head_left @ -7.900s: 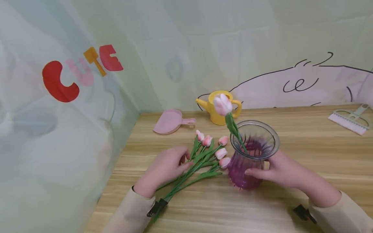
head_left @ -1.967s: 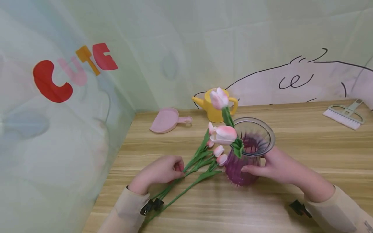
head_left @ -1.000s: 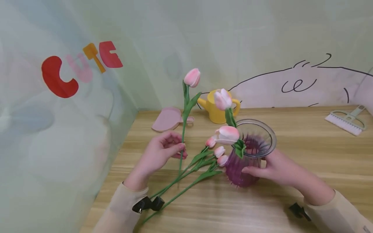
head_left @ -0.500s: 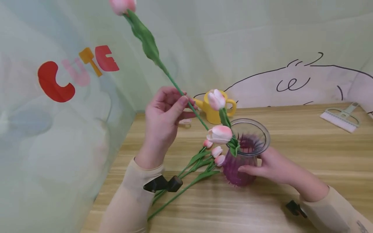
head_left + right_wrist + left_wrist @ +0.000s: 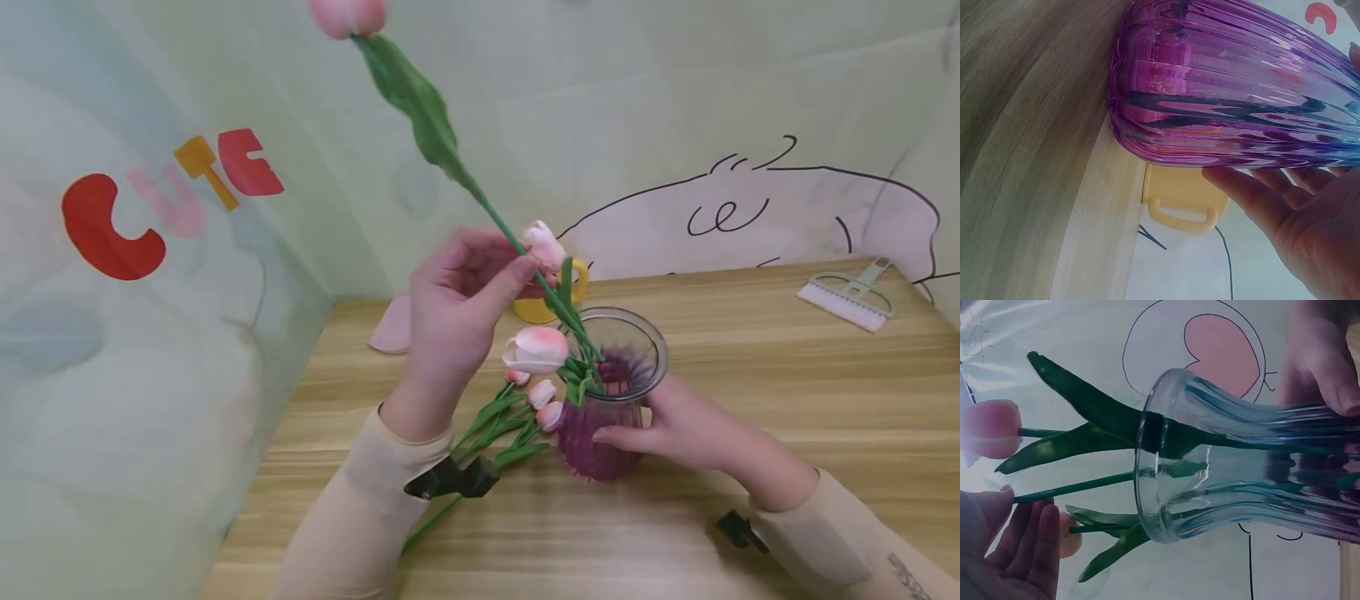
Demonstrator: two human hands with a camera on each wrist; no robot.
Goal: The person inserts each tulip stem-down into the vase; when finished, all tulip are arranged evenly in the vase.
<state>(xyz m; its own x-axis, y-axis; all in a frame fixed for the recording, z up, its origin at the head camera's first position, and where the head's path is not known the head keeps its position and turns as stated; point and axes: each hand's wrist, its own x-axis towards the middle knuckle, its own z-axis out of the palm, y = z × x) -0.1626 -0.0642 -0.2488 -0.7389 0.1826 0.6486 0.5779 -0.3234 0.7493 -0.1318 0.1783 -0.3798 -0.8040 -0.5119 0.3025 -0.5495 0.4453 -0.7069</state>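
My left hand [image 5: 457,308] pinches the green stem of a pink artificial tulip [image 5: 416,108] between thumb and fingers. Its bloom is partly cut off at the top of the head view, and its lower stem end reaches into the mouth of the glass vase [image 5: 585,450]. My right hand [image 5: 693,433] grips the purple, ribbed vase from the right, with the thumb across its front. Two other tulips stand in the vase: one bloom [image 5: 537,350] leans left over the rim, and another bloom [image 5: 543,243] is behind my left fingertips. Loose tulips [image 5: 542,394] lie left of the vase.
A yellow watering can [image 5: 534,312] stands at the back, mostly hidden by my left hand. Behind that hand a pink dustpan [image 5: 391,327] shows in part. A small brush [image 5: 847,302] lies at the back right of the wooden table [image 5: 750,367].
A second tulip has entered the vase. My left hand has since lifted another from the loose ones, raised it, and brought its stem end rightward into the mouth. My right hand keeps its hold.
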